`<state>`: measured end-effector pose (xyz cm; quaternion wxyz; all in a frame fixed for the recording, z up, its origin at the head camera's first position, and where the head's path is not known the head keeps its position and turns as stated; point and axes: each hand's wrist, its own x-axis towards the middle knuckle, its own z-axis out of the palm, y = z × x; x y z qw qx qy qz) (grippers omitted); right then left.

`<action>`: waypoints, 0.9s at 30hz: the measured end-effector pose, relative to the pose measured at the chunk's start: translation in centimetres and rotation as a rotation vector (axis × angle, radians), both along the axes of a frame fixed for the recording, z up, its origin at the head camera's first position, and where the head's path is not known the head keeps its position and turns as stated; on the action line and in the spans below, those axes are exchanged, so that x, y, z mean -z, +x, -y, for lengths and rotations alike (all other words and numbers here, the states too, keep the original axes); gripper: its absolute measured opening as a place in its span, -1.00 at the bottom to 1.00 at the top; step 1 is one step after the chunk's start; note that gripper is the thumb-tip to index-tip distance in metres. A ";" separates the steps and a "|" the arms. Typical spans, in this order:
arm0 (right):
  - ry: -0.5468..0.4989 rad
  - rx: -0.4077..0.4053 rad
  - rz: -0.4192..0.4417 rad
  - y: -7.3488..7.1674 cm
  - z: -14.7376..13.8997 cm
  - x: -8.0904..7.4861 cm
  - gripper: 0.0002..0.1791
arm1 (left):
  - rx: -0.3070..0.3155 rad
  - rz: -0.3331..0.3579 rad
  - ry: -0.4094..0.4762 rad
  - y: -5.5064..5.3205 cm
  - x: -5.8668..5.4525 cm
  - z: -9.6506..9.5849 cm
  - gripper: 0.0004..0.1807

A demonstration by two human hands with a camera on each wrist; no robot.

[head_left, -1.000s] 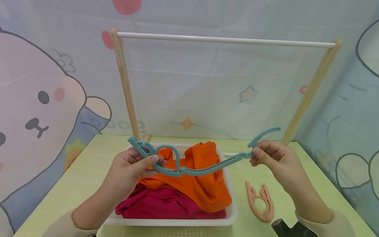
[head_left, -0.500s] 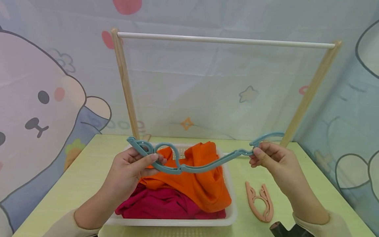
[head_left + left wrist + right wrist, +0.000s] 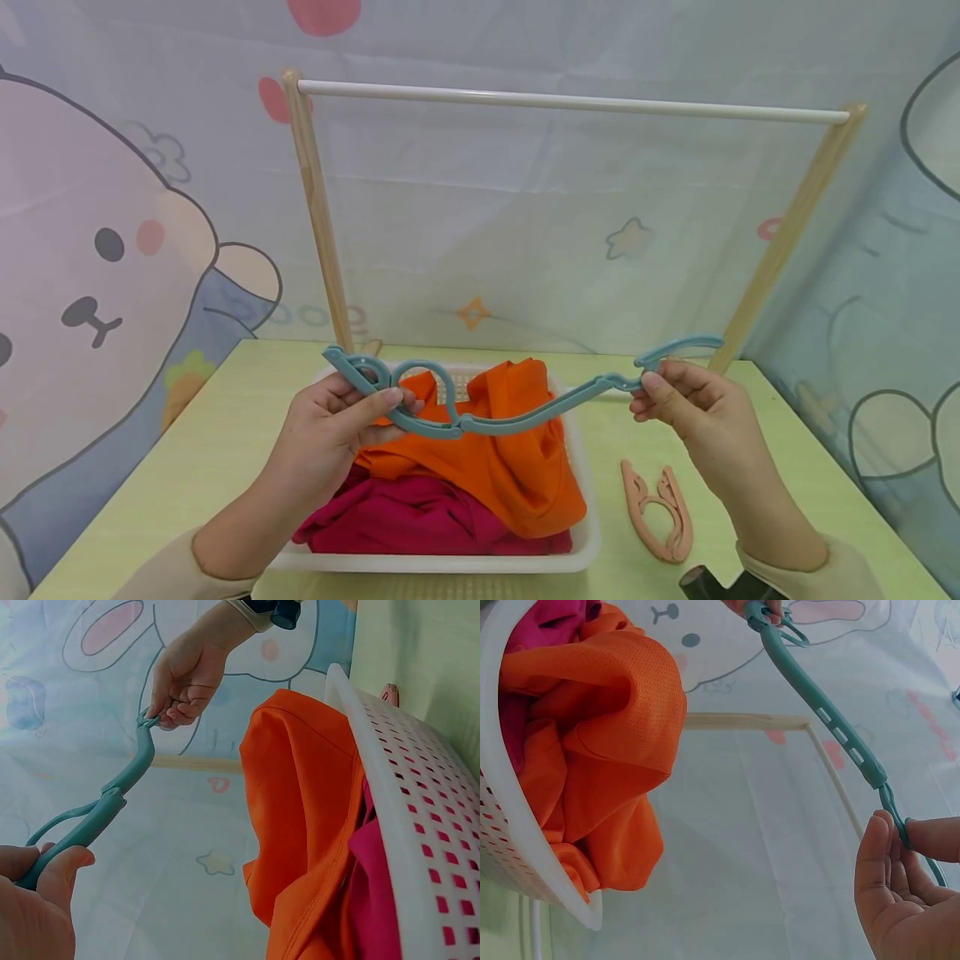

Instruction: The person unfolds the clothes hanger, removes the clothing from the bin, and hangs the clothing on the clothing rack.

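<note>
Both hands hold a blue folding clothes hanger [image 3: 525,422] above a white basket. My left hand [image 3: 330,433] grips the hanger's left part, thumb in front, near the ring-shaped middle. With thumb and fingertips my right hand [image 3: 693,412] pinches the other end, at the joint where a hook-like end piece bends up and to the right. In the left wrist view the hanger [image 3: 133,769] stretches from one hand to the other. The right wrist view shows slots along its arm [image 3: 832,724]. Below lie an orange garment [image 3: 495,475] and a magenta garment [image 3: 435,517].
The white basket [image 3: 592,533] stands on a pale green table [image 3: 202,442]. Right of it lies a folded pink-orange hanger [image 3: 660,517]. Behind rises a wooden rack with a white rod [image 3: 570,102]. A printed cloth backdrop [image 3: 525,250] hangs at the back.
The hanger's right end piece has swung outward and down to the right, and its long arm has risen slightly. Both hands keep their hold, almost in place.
</note>
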<state>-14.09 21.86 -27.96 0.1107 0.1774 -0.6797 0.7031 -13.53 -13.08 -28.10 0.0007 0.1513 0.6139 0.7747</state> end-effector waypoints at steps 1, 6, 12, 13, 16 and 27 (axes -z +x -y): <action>0.000 0.001 0.002 0.0 0.0 0.0 -0.85 | 0.003 -0.004 -0.005 0.0 0.0 0.1 -0.86; 0.017 0.011 0.007 0.0 0.0 0.1 -0.85 | 0.027 -0.037 -0.017 0.1 0.0 0.4 -0.84; 0.033 0.035 -0.018 -0.1 0.0 0.1 -0.83 | 0.034 -0.095 -0.023 0.2 -0.2 0.5 -0.83; 0.033 0.038 -0.023 -0.1 0.0 0.1 -0.82 | 0.026 -0.101 -0.034 0.3 -0.3 0.5 -0.83; 0.043 0.048 -0.028 -0.2 -0.2 0.1 -0.80 | 0.006 -0.113 -0.042 0.4 -0.6 0.7 -0.84; 0.150 0.067 -0.059 1.0 -0.1 -1.7 -0.83 | -0.031 -0.114 -0.113 0.3 -1.0 0.7 -0.88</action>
